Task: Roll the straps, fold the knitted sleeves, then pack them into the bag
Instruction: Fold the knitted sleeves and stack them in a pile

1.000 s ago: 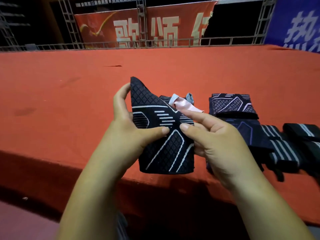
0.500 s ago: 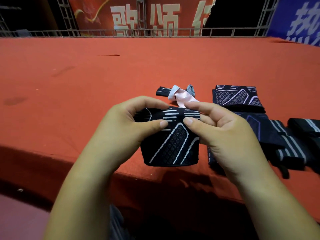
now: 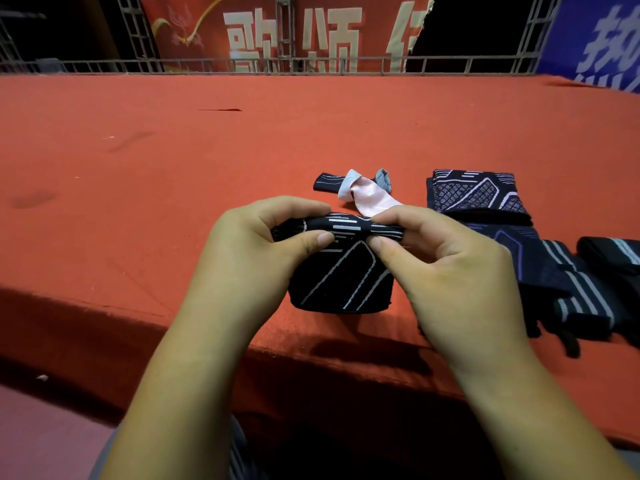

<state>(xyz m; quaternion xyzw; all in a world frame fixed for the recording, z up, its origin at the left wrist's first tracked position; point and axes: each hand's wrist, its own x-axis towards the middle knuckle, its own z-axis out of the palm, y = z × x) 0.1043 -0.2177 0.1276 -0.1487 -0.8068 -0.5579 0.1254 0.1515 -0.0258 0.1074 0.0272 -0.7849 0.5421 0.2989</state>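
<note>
The black knitted sleeve with white line pattern (image 3: 341, 271) is held up in front of the person, over the near edge of the red-covered surface (image 3: 173, 202); whether its lower hem touches the cloth cannot be told. Its top portion is turned over into a thick fold, and that fold's long axis runs crosswise, left to right, with the rest of the sleeve hanging below it toward the person. Each end of the fold sits in a grip. The left hand (image 3: 256, 258) pinches the left end between thumb and curled fingers, and the right hand (image 3: 446, 271) pinches the right end the same way, so both grips are clamped on the sleeve with the thumbs almost meeting at the middle. Neither hand is nearer than the other, so the next turn of the fold would probably have to go downward along the hanging part, both hands working evenly to keep the edge straight. Just beyond the hands lies a pink and white strip (image 3: 372, 199) with a dark end. To the right sits a second knitted sleeve (image 3: 474, 194), already folded flat, and nearer the right edge lie dark striped straps (image 3: 571, 292), loose and not rolled. No bag can be clearly made out. A red banner (image 3: 294, 32) hangs far behind.
</note>
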